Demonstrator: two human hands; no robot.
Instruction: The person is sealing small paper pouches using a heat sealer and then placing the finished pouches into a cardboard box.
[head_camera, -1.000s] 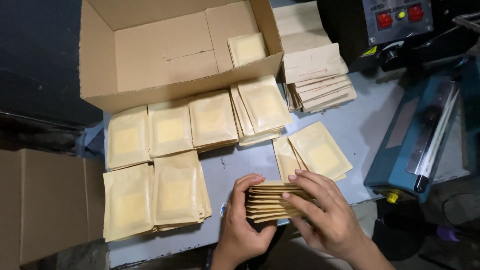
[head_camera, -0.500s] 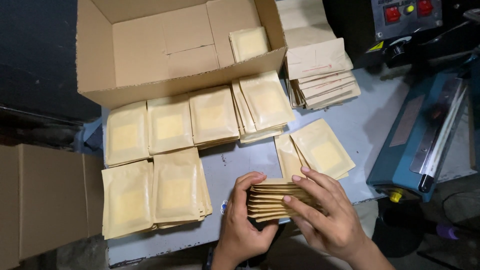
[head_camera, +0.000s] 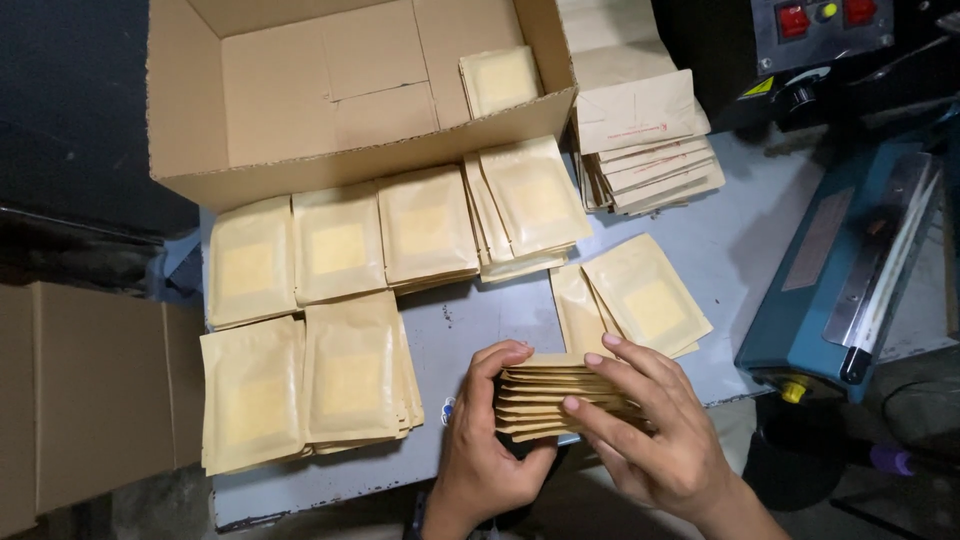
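Between both sets of fingers (head_camera: 600, 385) sits a stack of tan pouches (head_camera: 548, 398), held on edge at the worktop's (head_camera: 760, 230) near rim; left hand (head_camera: 485, 450) curls round one end, right hand (head_camera: 650, 430) lies spread over the top. Best bet, I'd say: squeeze evenly so none fan out. Counting: roughly eight piles laid flat on the worktop; one open cardboard box (head_camera: 300, 90); one blue heat sealer (head_camera: 850, 270).

A grey table (head_camera: 740, 220) fills the middle under flat, even light. Up and right of the grip sits a teal heat sealer (head_camera: 850, 270), a dark control box (head_camera: 820, 30) behind it. Far left lies a flat carton (head_camera: 90, 400) against dark floor (head_camera: 70, 100).
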